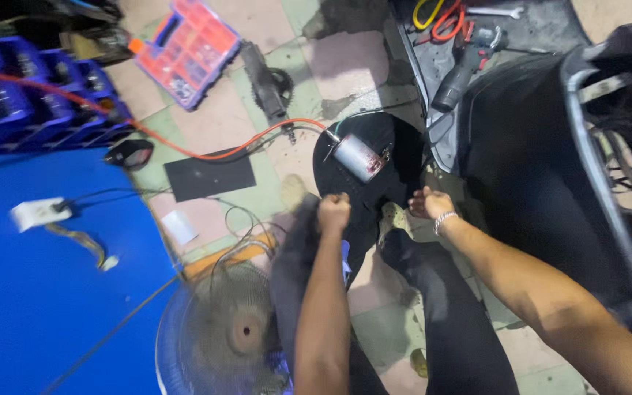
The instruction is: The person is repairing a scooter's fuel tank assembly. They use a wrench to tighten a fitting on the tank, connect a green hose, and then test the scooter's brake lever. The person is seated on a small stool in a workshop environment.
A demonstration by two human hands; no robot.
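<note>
My left hand [333, 211] is curled into a fist just below a black round panel [404, 157] lying on the tiled floor; what it grips is too blurred to tell. A silver cylindrical tool [358, 157] with an orange hose [222, 151] rests on that panel. My right hand [429, 202], a metal bracelet on its wrist, hovers with loosely bent fingers at the panel's lower right edge, beside the black scooter body [528, 146]. My legs in dark trousers stretch out below both hands.
A floor fan [228, 329] stands at the bottom centre. A blue sheet [45, 307] with a white power strip [38, 212] lies left. A red parts organiser [188, 50], blue crates [16, 95], a black flat plate [210, 174] and a cordless drill [466, 62] lie farther out.
</note>
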